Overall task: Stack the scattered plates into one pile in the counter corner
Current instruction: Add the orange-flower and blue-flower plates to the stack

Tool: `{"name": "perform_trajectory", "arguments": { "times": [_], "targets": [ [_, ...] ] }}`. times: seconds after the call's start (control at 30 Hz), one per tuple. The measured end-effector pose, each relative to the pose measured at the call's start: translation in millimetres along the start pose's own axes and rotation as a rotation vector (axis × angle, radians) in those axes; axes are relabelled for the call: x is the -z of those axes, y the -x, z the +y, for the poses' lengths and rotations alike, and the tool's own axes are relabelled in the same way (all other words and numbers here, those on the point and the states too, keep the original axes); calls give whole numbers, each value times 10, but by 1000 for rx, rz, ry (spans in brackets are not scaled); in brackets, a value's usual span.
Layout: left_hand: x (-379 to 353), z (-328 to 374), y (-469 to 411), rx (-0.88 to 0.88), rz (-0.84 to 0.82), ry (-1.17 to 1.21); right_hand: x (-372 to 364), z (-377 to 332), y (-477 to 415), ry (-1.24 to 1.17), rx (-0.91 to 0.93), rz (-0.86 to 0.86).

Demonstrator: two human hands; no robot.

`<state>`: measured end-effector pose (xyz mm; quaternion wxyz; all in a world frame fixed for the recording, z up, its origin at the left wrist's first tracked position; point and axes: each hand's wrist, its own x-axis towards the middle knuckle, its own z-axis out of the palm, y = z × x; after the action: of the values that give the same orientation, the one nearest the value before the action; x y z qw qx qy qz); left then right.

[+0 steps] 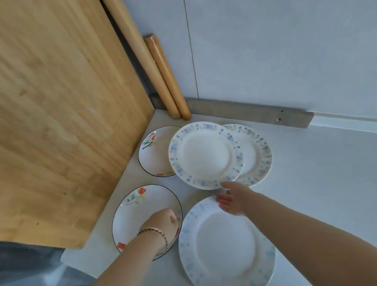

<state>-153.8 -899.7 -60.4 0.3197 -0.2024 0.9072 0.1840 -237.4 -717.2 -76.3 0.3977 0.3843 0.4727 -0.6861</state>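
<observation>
White worktop (323, 184) corner. Near the rolling pins (165, 77), right grip (233, 197) pinches a blue-speckled plate (205, 155) by its rim, raised to stack; left grip (162, 222) clasps the farther flowered plate (139, 214).

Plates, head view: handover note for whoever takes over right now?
Now: the left grip has its fingers curled on the right rim of the near flower plate. The right grip pinches the near rim of the middle speckled plate, which overlaps the far flower plate and the right speckled plate.
Alone: the near speckled plate lies flat on the counter.
Done: no single pile yet.
Left: gather all five plates into one pile in the corner, by the board and the rolling pins.
</observation>
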Motion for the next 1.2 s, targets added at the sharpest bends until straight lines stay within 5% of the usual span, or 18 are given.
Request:
{"name": "perform_trajectory", "arguments": {
  "times": [0.1, 0.33, 0.7, 0.93, 1.2],
  "targets": [
    [-6, -79, -58, -30, -8, -4, -223, -18, -47, -263, -31, -2],
    [6, -104, -92, -80, 5, 24, -347, -94, -56, -438, -13, 71],
    [6, -6, -7, -110, 10, 6, -129, -191, 57, -427, 159, 109],
    [-84, 486, 86, -188, -24, -52, 783, -273, 515, -516, 278, 170],
    [-642, 1848, 283, -355, -51, -213, 2561, -236, 1314, -350, 476, 424]
  ]
}}
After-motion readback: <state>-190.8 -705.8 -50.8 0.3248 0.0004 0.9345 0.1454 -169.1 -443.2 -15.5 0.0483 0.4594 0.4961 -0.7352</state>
